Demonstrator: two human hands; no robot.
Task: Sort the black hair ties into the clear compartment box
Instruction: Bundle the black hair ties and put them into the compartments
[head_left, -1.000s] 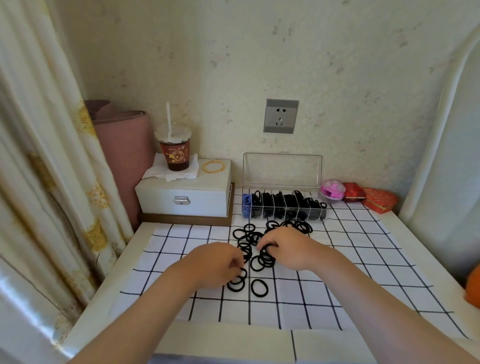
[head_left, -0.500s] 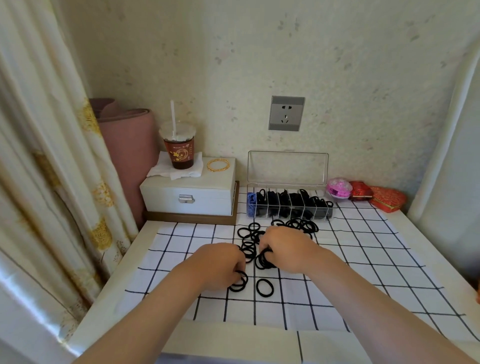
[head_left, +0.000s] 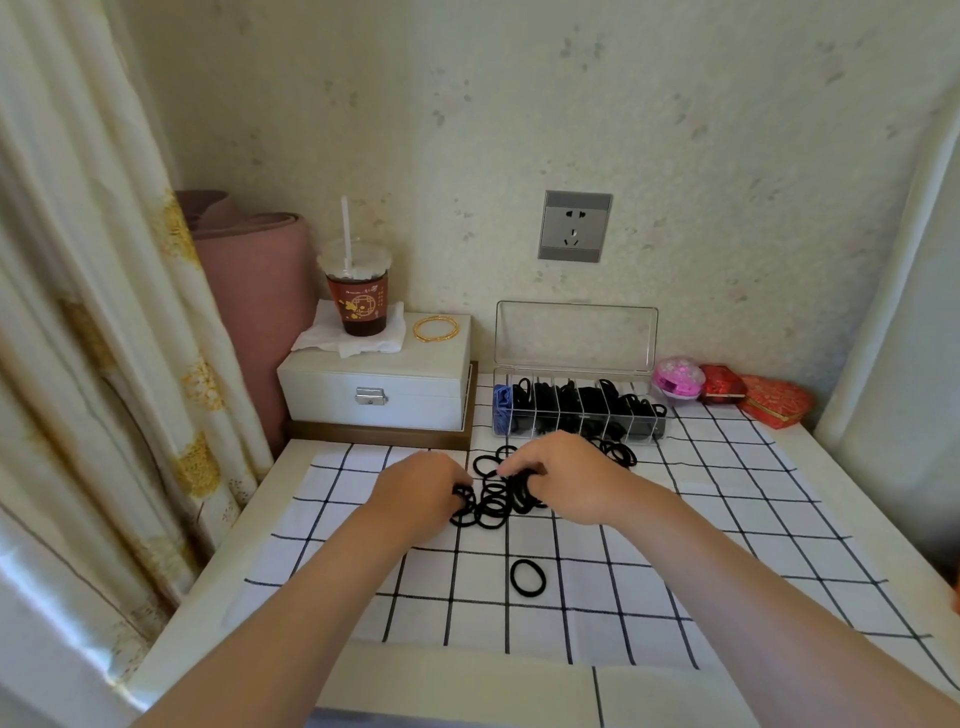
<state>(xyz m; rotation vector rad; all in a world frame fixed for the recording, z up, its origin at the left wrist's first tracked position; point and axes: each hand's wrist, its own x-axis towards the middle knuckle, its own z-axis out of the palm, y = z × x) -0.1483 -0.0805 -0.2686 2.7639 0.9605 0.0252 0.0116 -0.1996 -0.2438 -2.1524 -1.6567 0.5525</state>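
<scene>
While the left hand (head_left: 415, 493) curls its fingers into the black hair ties (head_left: 491, 506) heaped mid-cloth and the right hand (head_left: 566, 483) clamps a bunch, these light, soft, stretchy loops look best pinched anywhere on the band: a tangle beyond counting, one stray tie (head_left: 528, 577), one clear compartment box (head_left: 576, 332) behind.

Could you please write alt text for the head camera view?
Two bare hands work at a pile of black hair ties on a checked cloth: the left hand at its left edge, the right hand gripping some ties. One tie lies apart, nearer the viewer; an open clear box behind holds more.
</scene>
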